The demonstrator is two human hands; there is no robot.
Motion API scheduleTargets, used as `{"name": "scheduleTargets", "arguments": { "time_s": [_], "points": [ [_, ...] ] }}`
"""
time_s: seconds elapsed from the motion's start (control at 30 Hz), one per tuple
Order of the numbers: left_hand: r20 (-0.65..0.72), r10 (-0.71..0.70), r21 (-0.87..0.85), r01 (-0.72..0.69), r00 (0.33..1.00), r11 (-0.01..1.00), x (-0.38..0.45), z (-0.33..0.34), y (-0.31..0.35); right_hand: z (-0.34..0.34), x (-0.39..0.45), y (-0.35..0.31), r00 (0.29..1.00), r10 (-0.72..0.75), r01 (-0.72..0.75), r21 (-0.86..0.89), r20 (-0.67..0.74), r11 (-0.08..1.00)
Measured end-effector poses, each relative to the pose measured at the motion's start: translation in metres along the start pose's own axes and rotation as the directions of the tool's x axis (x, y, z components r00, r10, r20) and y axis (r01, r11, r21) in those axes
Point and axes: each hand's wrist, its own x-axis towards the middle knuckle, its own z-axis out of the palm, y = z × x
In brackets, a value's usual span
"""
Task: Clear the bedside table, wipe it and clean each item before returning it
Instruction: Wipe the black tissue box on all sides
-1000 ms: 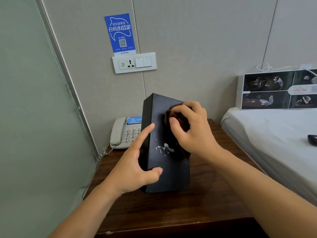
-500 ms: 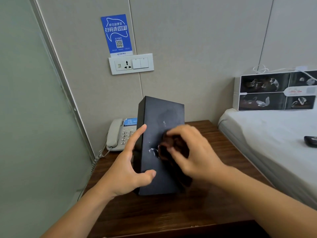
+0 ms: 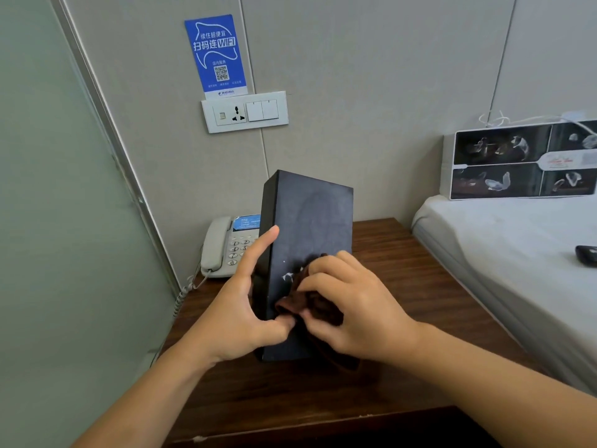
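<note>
With the left hand (image 3: pixel 239 315) gripping the upright black box (image 3: pixel 307 253), the right hand (image 3: pixel 349 305) should rub its bunched dark cloth (image 3: pixel 310 302) firmly over the apparently remaining white mark (image 3: pixel 287 275).

Left hand (image 3: pixel 240 313) splayed, right hand (image 3: pixel 350 310) curled.

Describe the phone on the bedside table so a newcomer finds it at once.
Look at the wooden bedside table beside the bed. In its back left corner, behind the tall black box, lies the telephone: pale grey, with a keypad and coiled cord.
</note>
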Motion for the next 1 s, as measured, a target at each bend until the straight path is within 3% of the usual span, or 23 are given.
{"name": "scheduleTargets", "arguments": {
  "time_s": [0.1, 0.17, 0.23, 0.3, 0.4, 0.47, 0.53, 0.6, 0.7, 0.77, 0.83, 0.93, 1.0],
  "points": [
    [-0.015, -0.006, 0.004, 0.007, 1.000, 1.000, 0.000, 0.003, 0.007, -0.002, 0.024, 0.017, 0.988, 0.109, -0.110, -0.001, -0.110, 0.994],
    [-0.026, -0.002, 0.061, 0.003, 1.000, 0.998, 0.000, 0.003, 0.011, -0.006, 0.042, 0.031, 0.934, 0.244, -0.246, 0.028, -0.262, 0.969],
    [-0.024, 0.000, 0.103, 0.003, 1.000, 0.995, 0.000, 0.004, 0.013, -0.012, 0.052, 0.038, 0.883, 0.343, -0.342, 0.061, -0.321, 0.938],
    [-0.026, -0.011, 0.102, 0.013, 1.000, 0.995, 0.000, 0.005, 0.015, -0.011, 0.047, 0.031, 0.909, 0.303, -0.314, 0.009, -0.286, 0.949],
    [-0.045, -0.011, 0.063, 0.014, 0.999, 0.998, 0.002, 0.004, 0.013, -0.003, 0.017, 0.003, 0.991, 0.108, -0.108, 0.007, -0.083, 0.994],
    [-0.029, -0.031, 0.030, 0.032, 0.999, 0.999, 0.002, 0.002, 0.010, -0.001, 0.000, -0.009, 0.998, 0.046, -0.048, 0.048, 0.049, 0.998],
    [-0.010, -0.039, 0.038, 0.039, 0.999, 0.998, 0.003, 0.002, 0.010, -0.005, -0.001, -0.008, 0.996, 0.047, -0.049, 0.022, 0.070, 0.999],
    [-0.012, -0.018, 0.066, 0.019, 1.000, 0.998, 0.002, 0.003, 0.012, -0.008, 0.012, -0.003, 0.996, 0.087, -0.087, 0.016, -0.008, 0.996],
    [-0.011, 0.026, 0.116, -0.025, 1.000, 0.993, 0.000, 0.007, 0.016, -0.015, 0.044, 0.007, 0.950, 0.207, -0.201, 0.049, -0.236, 0.978],
    [-0.005, 0.031, 0.118, -0.030, 1.000, 0.993, -0.001, 0.008, 0.019, -0.018, 0.055, 0.007, 0.923, 0.253, -0.247, 0.058, -0.291, 0.967],
    [-0.031, 0.024, 0.094, -0.020, 0.999, 0.995, -0.002, 0.008, 0.016, -0.015, 0.043, 0.000, 0.962, 0.179, -0.173, 0.044, -0.206, 0.984],
    [-0.006, -0.027, 0.024, 0.027, 1.000, 0.999, -0.002, 0.003, 0.012, -0.009, 0.006, -0.010, 0.997, 0.008, -0.014, 0.073, 0.080, 0.997],
    [0.017, -0.034, 0.048, 0.033, 0.999, 0.998, -0.001, 0.001, 0.014, -0.013, 0.003, -0.003, 0.994, 0.001, -0.006, 0.040, 0.112, 0.999]
  ]
}}
